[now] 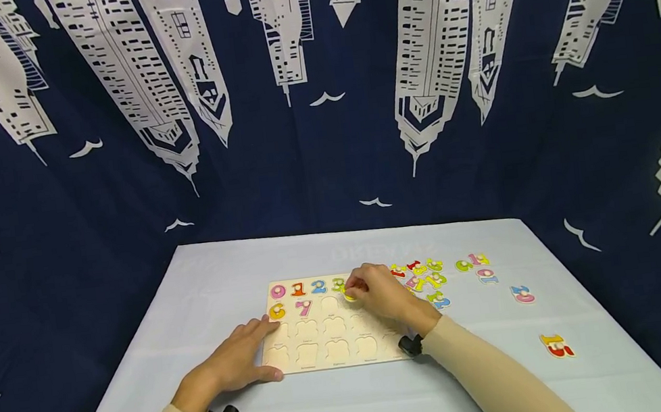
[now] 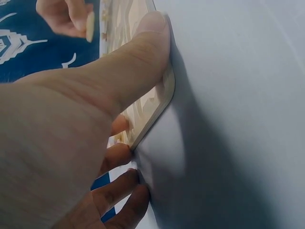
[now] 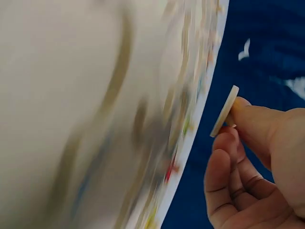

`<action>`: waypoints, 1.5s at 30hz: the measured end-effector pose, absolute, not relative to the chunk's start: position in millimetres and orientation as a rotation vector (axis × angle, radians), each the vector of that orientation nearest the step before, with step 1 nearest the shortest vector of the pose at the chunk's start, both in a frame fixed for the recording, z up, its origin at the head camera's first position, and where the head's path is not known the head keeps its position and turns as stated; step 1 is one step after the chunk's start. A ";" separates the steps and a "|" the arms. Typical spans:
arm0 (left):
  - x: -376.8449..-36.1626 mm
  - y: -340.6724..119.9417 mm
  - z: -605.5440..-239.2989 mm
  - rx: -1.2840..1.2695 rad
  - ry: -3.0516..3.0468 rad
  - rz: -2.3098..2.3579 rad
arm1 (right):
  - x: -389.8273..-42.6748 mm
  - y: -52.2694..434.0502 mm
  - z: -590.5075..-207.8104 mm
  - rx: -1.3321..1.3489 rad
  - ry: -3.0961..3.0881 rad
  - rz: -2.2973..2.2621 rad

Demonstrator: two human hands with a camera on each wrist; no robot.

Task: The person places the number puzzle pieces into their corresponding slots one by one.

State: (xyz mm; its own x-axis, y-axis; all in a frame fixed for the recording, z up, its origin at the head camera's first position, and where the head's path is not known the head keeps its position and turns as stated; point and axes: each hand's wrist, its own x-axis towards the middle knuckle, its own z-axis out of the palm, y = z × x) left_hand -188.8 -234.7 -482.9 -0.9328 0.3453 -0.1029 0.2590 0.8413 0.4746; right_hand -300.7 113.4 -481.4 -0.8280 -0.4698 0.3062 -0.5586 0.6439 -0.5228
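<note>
From the head view, the left hand (image 1: 235, 363) lay flat with straight fingers on the near left corner of the puzzle board (image 1: 334, 324) on the worktop (image 1: 340, 402). The right hand (image 1: 380, 292) pinched a yellow piece (image 1: 349, 295) over the board's upper row, loose numbers (image 1: 430, 276) just to its right.

The left wrist view showed the thumb (image 2: 138, 62) pressing the board's edge (image 2: 162, 102).

The right wrist view, blurred, showed fingertips (image 3: 248, 117) pinching the piece (image 3: 225, 111) edge-on.
</note>
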 end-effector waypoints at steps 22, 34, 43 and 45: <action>-187.3 -234.1 -479.9 0.466 2.835 0.699 | -305.8 56.9 -484.8 0.931 -2.850 0.887; -188.5 -233.7 -479.3 0.470 2.833 0.682 | -310.0 61.1 -479.4 0.950 -2.884 0.893; -188.3 -233.1 -480.1 0.463 2.832 0.682 | -312.8 68.1 -480.2 1.047 -2.847 0.876; -188.2 -232.9 -480.1 0.465 2.830 0.684 | -311.6 66.3 -480.6 1.044 -2.834 0.864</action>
State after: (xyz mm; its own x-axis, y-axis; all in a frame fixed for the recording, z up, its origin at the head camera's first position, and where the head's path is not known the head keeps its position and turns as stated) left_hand -188.2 -232.9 -480.1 -0.9323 0.3441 -0.1115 0.2552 0.8442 0.4714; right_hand -311.6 66.3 -480.6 -0.7791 -0.5996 0.1827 -0.5996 0.6278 -0.4963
